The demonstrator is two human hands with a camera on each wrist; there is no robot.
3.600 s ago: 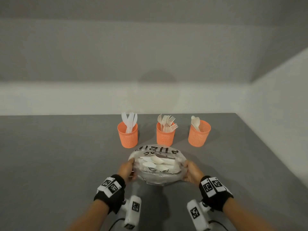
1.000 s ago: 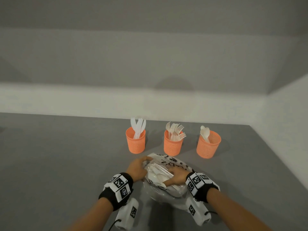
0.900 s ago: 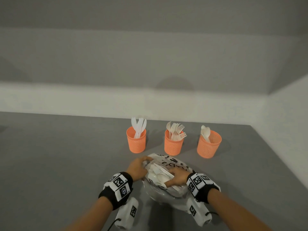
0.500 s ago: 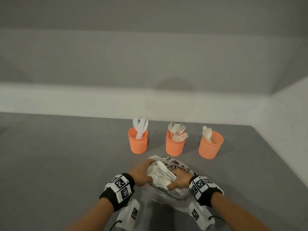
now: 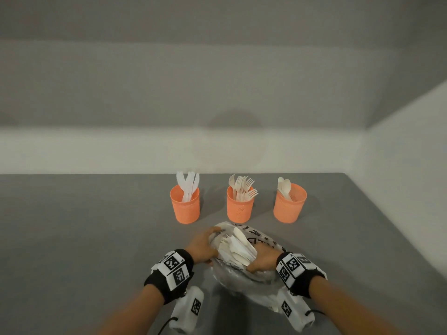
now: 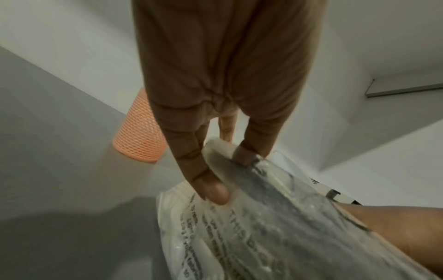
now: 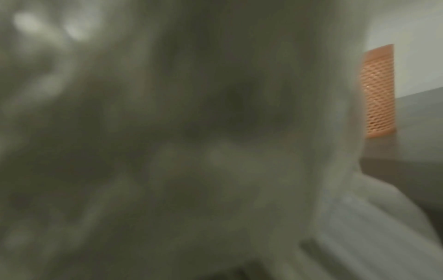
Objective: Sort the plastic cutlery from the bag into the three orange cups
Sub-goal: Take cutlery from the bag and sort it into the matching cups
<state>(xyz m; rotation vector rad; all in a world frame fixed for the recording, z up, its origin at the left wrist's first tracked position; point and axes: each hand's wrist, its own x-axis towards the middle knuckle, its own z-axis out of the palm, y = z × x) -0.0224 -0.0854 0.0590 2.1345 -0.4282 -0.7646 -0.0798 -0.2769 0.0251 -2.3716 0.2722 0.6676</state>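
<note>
Three orange mesh cups stand in a row: the left cup holds knives, the middle cup forks, the right cup spoons. In front of them lies the clear printed plastic bag. My left hand pinches the bag's left rim between thumb and fingers. My right hand is inside the bag's mouth, curled round a bundle of white cutlery that sticks up toward the cups. In the right wrist view, blurred plastic hides that hand.
The grey table runs wide to the left and ends at a white wall behind the cups and on the right. One orange cup shows beside my left fingers, another orange cup at the right wrist view's edge.
My right hand went from the bag's outer right side into its mouth, closed on a cutlery bundle and tilted it up. My left hand kept hold of the bag's left rim.
</note>
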